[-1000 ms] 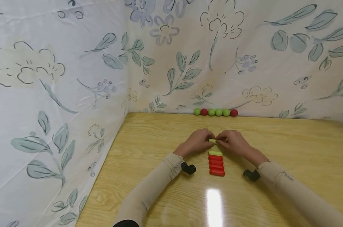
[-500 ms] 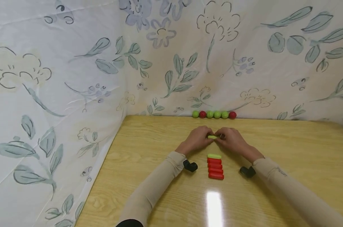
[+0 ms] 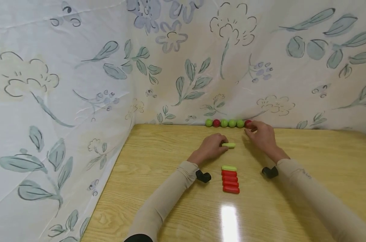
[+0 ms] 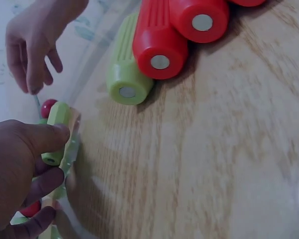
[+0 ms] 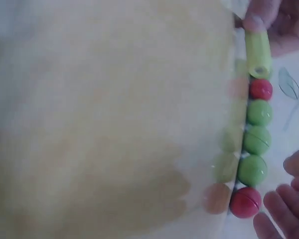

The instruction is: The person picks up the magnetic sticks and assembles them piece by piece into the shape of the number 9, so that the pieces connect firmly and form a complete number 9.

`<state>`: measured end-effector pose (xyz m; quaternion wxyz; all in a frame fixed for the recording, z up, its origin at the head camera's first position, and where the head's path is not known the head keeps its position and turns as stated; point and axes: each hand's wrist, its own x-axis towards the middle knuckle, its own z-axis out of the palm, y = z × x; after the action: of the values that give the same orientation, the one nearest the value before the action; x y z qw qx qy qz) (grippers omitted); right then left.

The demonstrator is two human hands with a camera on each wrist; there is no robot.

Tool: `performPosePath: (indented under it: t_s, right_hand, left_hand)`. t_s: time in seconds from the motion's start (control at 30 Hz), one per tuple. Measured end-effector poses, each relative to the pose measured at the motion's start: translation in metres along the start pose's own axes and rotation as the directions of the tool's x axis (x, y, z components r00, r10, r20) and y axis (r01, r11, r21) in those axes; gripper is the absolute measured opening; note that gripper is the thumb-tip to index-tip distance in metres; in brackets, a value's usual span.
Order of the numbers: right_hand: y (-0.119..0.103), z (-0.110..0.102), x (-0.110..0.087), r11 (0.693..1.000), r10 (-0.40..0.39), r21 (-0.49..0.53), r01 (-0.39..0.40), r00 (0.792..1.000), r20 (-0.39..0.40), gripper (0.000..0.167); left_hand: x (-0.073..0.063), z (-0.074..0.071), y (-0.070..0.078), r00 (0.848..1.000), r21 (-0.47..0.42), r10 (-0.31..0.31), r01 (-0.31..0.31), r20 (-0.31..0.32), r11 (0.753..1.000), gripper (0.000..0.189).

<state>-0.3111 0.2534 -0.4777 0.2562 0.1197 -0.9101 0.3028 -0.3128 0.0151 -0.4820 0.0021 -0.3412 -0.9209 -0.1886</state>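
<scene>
- table (image 3: 325, 161) runs wide toward 3 o'clock
- left hand (image 3: 212, 147) pinches green rod (image 3: 230, 145)
- right hand (image 3: 261, 136), fingers parted, by far-edge red ball (image 5: 245, 202)
- red rods (image 3: 230, 184) at green rod's 6 o'clock

We see lime green on the held stick (image 3: 230, 145) and on the end stick (image 3: 229, 168) of the nearer row, with plain red on the four sticks (image 3: 230, 184) beside it. Their end discs (image 4: 160, 61) are silvery grey. The balls (image 3: 232, 123) run green, red, three greens, red. The table (image 3: 168, 144) is yellow-tan with wood grain; the cloth (image 3: 174, 72) is off-white, patterned with grey-green leaves and lilac flowers. The sleeves (image 3: 163, 201) are beige; the right one's mark (image 3: 305, 173) looks greyish, though we find it too small to be sure.
</scene>
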Motion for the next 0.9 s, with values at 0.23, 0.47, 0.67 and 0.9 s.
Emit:
performPosePath:
  t_s: [0.23, 0.47, 0.67, 0.9]
  right_hand:
    - [0.016, -0.004, 0.018, 0.99, 0.126, -0.073, -0.123, 0.992, 0.027, 0.04]
    - [0.038, -0.001, 0.023, 0.978, 0.204, -0.06, -0.198, 0.972, 0.119, 0.047]
    - [0.042, 0.004, 0.022, 0.978, 0.21, -0.028, -0.208, 0.971, 0.115, 0.043]
    - [0.041, 0.008, 0.02, 0.98, 0.201, -0.025, -0.199, 0.968, 0.148, 0.038]
  left_hand:
    - [0.005, -0.006, 0.001, 1.0, -0.001, -0.013, 0.013, -0.008, 1.0, 0.022]
    - [0.009, -0.007, 0.002, 1.0, 0.035, -0.012, 0.012, 0.005, 0.999, 0.021]
    - [0.007, -0.007, 0.003, 1.0, 0.038, -0.021, 0.021, 0.004, 0.999, 0.021]
    - [0.002, -0.008, 0.001, 0.999, 0.023, -0.036, 0.036, -0.007, 0.999, 0.02]
